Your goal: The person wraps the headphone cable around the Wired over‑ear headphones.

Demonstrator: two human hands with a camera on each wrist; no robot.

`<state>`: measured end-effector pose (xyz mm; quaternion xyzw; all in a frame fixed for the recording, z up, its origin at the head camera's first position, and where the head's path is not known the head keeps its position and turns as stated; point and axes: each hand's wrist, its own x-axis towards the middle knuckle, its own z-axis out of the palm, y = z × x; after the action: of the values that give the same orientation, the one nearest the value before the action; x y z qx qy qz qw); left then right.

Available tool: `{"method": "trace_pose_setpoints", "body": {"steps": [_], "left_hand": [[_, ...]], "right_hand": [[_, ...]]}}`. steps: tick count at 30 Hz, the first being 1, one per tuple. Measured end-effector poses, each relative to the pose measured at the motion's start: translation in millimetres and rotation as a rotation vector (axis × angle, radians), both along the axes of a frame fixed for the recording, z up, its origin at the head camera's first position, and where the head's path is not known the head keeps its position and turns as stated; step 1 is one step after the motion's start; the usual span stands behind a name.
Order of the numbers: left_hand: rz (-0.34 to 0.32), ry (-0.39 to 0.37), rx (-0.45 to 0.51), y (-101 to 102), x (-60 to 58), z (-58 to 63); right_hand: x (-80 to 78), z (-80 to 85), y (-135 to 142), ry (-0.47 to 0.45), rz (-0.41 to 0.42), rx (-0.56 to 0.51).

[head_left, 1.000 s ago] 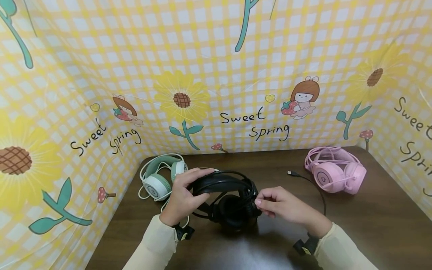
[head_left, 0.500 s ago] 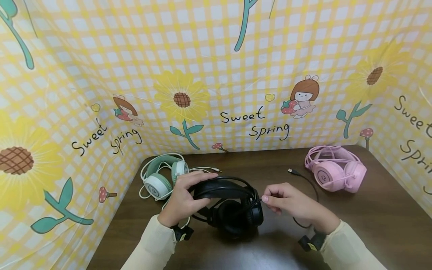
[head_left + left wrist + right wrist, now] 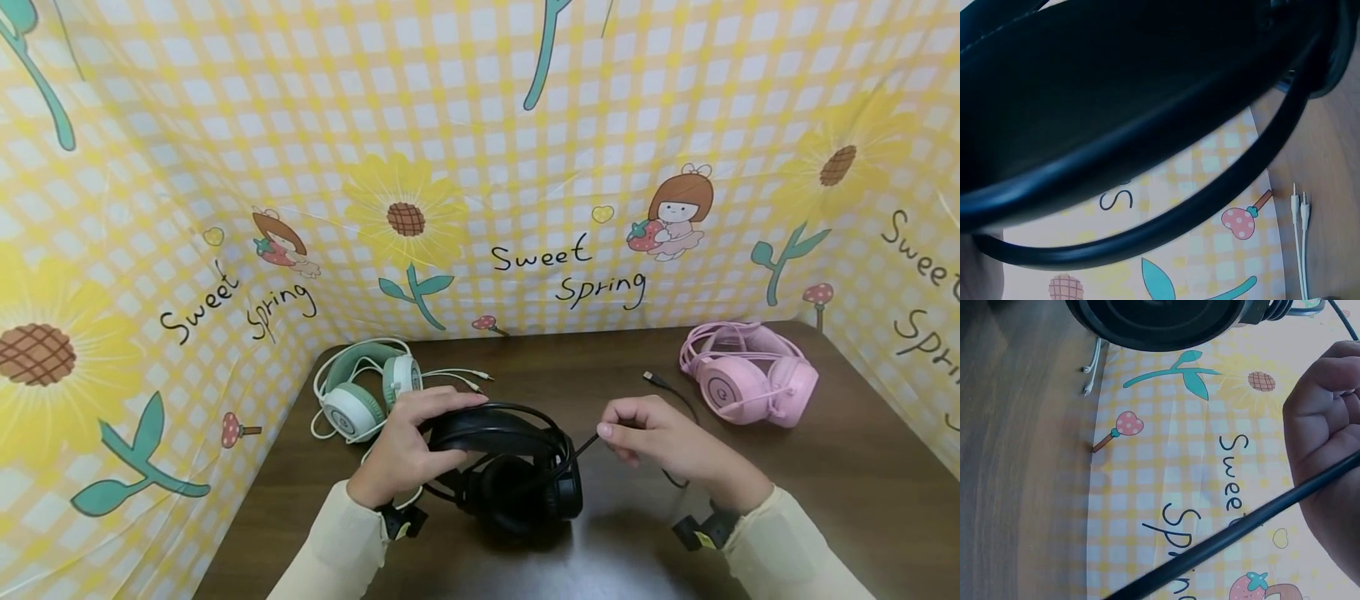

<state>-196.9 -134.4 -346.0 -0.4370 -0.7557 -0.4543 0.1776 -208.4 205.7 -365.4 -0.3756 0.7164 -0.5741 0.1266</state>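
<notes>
There are three headphones and two hands. The left hand [image 3: 408, 450] grips the one black headphones [image 3: 487, 435] by the top band, with its fingers over the band and its thumb below. The right hand [image 3: 656, 433] pinches a thin black cord [image 3: 587, 445] that runs from the black headphones to its fingertips. So the black headphones sit between the two hands, and the round cups hang lower than the left fingers. One green and white headphones [image 3: 351, 412] lies just past the left fingers, on their outer side. Two white plugs [image 3: 486, 377] lie just past the left fingertips. One pink headphones [image 3: 738, 387] is farther off, past the right fingers and to the right. One dark plug [image 3: 652, 380] lies just past the right fingers.

The table [image 3: 570, 358] under the hands is dark brown wood, shiny near the front. Past the fingers hangs a yellow and white checked cloth [image 3: 480, 150], with big sunflowers and the words "Sweet Spring". Two cream sleeves [image 3: 324, 546] cover the arms.

The left wrist view is mostly filled by the band, and shows the two metal tips of the white plugs up close. The right wrist view shows the curled inside of the right fingers, which the head view hides.
</notes>
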Motion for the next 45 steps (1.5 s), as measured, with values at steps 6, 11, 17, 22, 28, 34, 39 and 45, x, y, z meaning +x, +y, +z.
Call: {"method": "trace_pose_setpoints", "body": {"steps": [6,11,17,22,28,34,39,45], "left_hand": [[-0.036,-0.033,0.022,1,1.5,-1.7],[-0.068,-0.073,0.035,3,4.0,-1.7],[-0.121,-0.093,0.079,4,6.6,-3.2],[-0.148,-0.118,0.122,6,8.3,-5.8],[-0.191,-0.172,0.196,8,9.0,-11.4],[-0.215,-0.22,0.264,10,10.2,-17.8],[-0.219,-0.314,0.321,11,11.2,-21.0],[-0.198,-0.375,0.372,12,11.8,-22.9]], "right_hand": [[-1.8,1.3,2,-0.003,0.0,-0.014],[-2.8,1.9,2,-0.014,0.008,-0.019],[-2.6,1.0,2,-0.014,0.037,-0.055],[-3.5,0.5,1,-0.005,0.051,-0.078],[-4.6,-0.3,-1,-0.016,0.068,-0.108],[-6.4,-1.3,-3,0.002,0.092,-0.136],[-7.5,-3.3,-6,-0.03,0.105,-0.155],[-8.1,-3.8,-10,-0.033,0.117,-0.169]]}}
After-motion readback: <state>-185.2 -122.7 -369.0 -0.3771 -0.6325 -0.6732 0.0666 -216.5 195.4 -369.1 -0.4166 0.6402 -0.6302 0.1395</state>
